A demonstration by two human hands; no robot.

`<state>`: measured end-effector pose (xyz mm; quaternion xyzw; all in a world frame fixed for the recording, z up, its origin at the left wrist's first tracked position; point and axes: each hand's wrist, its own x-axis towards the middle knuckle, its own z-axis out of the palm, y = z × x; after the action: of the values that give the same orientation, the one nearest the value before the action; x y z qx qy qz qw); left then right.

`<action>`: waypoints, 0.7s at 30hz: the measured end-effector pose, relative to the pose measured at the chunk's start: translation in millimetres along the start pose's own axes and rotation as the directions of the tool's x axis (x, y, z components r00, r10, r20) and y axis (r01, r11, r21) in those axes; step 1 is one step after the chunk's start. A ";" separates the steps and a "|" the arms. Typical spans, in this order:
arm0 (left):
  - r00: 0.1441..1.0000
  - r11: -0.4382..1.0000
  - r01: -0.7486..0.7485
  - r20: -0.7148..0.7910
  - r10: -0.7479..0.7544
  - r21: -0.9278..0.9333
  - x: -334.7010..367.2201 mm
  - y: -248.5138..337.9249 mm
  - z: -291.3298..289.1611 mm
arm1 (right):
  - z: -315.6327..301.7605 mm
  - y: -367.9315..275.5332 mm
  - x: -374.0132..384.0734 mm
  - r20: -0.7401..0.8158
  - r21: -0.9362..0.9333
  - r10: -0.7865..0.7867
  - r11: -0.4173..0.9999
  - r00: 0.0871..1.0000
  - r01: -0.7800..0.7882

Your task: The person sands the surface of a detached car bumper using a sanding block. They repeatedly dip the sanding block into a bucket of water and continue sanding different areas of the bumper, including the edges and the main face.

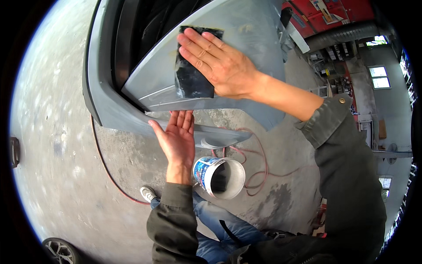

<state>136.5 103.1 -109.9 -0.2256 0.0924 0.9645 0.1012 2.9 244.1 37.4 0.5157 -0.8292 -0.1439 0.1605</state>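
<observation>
Head view: we observe the right hand (222,68) lying flat on a thin, black, rectangular sheet (191,83) against the smooth, grey, curved panel (251,48); its grip is wide, fingers extended. We find the left hand (178,143) palm up at the panel's lower edge, grip also wide; we cannot tell whether it touches. Lower than the panel stands a white cylindrical bucket (204,172).

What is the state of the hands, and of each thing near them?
Grey car bumper: matte, patchy.
Black sandpaper sheet: flat against the bumper.
Right hand: flat on the sheet.
Left hand: open, palm up.
White-and-blue bucket: lidless, dark material inside.
Red hose: loosely looped on the floor.
</observation>
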 end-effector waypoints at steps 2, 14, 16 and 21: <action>1.000 1.000 -0.010 -0.019 0.010 0.009 0.6 -1.2 -5.3 | -6.8 17.3 -3.9 0.018 0.058 -0.035 0.998 0.999 0.034; 1.000 1.000 0.004 -0.021 -0.004 0.015 -3.2 1.3 1.8 | 37.6 -59.3 23.9 -0.170 0.077 0.084 0.994 0.982 -0.071; 1.000 1.000 0.016 -0.001 -0.016 0.007 -4.9 10.3 -5.4 | 27.8 -40.2 19.7 -0.184 0.234 0.069 0.972 0.980 -0.025; 0.997 0.996 0.024 -0.073 -0.018 0.082 -2.2 5.0 4.4 | -13.2 11.0 -35.0 -0.107 0.073 0.223 0.974 0.969 -0.216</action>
<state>135.4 98.9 -104.4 -0.2567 0.1336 0.9500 0.1171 14.1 279.5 49.7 0.4328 -0.8746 -0.0702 0.2071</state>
